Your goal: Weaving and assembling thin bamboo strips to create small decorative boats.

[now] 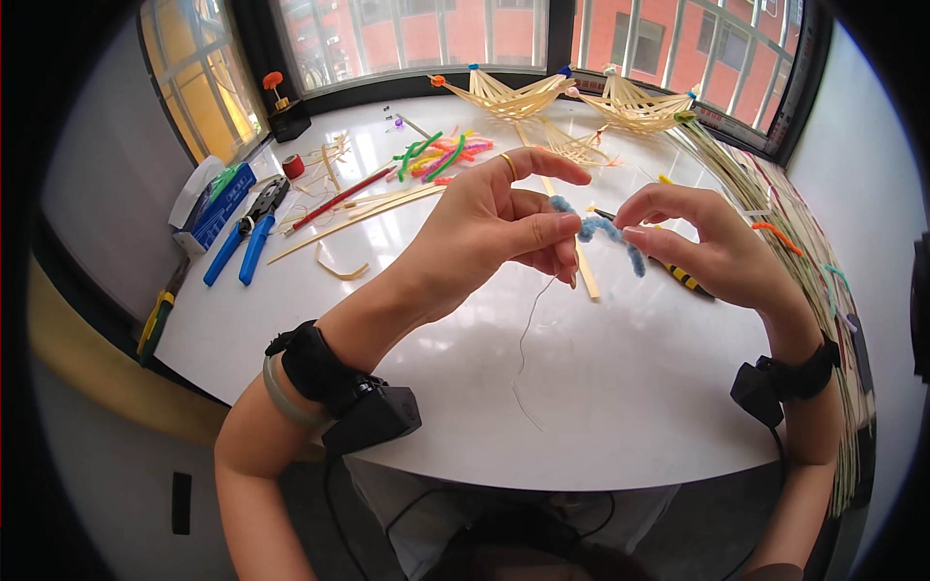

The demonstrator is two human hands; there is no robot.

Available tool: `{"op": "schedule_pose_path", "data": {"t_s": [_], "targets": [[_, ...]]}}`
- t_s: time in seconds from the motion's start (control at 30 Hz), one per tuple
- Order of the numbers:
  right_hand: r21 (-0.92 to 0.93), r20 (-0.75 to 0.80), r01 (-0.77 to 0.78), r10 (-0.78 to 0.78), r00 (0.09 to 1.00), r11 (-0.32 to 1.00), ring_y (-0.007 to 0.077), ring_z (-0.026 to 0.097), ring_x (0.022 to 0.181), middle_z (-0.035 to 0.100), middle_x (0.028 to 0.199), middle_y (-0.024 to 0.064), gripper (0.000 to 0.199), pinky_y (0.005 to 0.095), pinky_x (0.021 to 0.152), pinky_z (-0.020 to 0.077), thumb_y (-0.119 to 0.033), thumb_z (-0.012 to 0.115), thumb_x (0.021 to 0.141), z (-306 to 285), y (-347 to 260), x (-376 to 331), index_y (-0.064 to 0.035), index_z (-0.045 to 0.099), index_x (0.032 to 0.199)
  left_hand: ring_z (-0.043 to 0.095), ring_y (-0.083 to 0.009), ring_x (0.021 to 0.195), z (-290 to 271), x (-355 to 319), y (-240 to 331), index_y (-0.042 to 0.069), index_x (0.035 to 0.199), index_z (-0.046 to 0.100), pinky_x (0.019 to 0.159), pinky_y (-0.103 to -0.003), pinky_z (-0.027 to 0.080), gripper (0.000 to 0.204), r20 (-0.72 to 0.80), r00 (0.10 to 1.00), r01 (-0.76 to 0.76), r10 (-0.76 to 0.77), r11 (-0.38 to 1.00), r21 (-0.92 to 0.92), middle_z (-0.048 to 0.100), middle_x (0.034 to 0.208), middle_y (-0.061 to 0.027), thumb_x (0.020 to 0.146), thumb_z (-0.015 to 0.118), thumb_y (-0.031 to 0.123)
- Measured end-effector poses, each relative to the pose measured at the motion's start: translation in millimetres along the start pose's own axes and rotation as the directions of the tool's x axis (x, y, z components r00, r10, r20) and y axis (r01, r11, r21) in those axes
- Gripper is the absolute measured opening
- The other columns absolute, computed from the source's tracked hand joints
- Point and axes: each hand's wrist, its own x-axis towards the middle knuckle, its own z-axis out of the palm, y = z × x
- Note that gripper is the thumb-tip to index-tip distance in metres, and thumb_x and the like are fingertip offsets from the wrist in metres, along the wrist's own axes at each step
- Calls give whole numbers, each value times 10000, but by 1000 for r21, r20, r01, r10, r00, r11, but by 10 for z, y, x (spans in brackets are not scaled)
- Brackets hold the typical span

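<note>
Above the table, my left hand (pixel 504 221) pinches a fuzzy light-blue pipe cleaner (pixel 603 226) between thumb and fingers, with the index finger raised and curved over it. My right hand (pixel 699 238) has its thumb and index finger closed on the same pipe cleaner, whose free end droops between the hands. A thin, kinked wire or thread (pixel 523 341) hangs below my left fingers; where it begins is hidden by them. Behind the hands, a flat bamboo strip (pixel 588 279) and a tool with a yellow-and-black handle (pixel 684 280) lie on the table.
Blue-handled pliers (pixel 254 237), a blue-and-white box (pixel 215 211) and a red spool (pixel 293 167) sit at the left. Coloured pipe cleaners (pixel 441 155) are heaped farther back. Fanned bamboo frames (pixel 509 97) stand by the window. Long thin strips (pixel 741 174) line the right edge.
</note>
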Motion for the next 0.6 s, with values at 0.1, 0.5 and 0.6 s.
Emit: {"op": "schedule_pose_path", "data": {"t_s": [0.1,0.5,0.6], "targets": [[174,291,-283,226,930,943,84,462,681,513,711,26,407,224,590,368,-413,518,916,-31,-148,24,-18,609,902,638,-155,659,-23,-6,-1,2,1190,441,621,-278,552,361,33,998,-52,53,998,-21,614,720,-83,879,591,108],[545,435,-476,253,864,690,54,452,535,497,610,-16,351,199,480,343,-350,534,923,20,-155,-5,-15,621,865,638,-144,776,7,-25,-29,29,1122,571,640,-247,549,249,99,995,-2,-10,993,118,640,871,-78,873,559,39],[590,531,-604,306,790,536,32,345,416,409,499,-40,347,189,399,247,-329,558,911,-22,-176,20,2,624,832,623,-153,814,0,0,-65,80,1077,625,669,-260,546,326,195,879,-461,435,672,580,626,930,-49,764,670,1]]}}
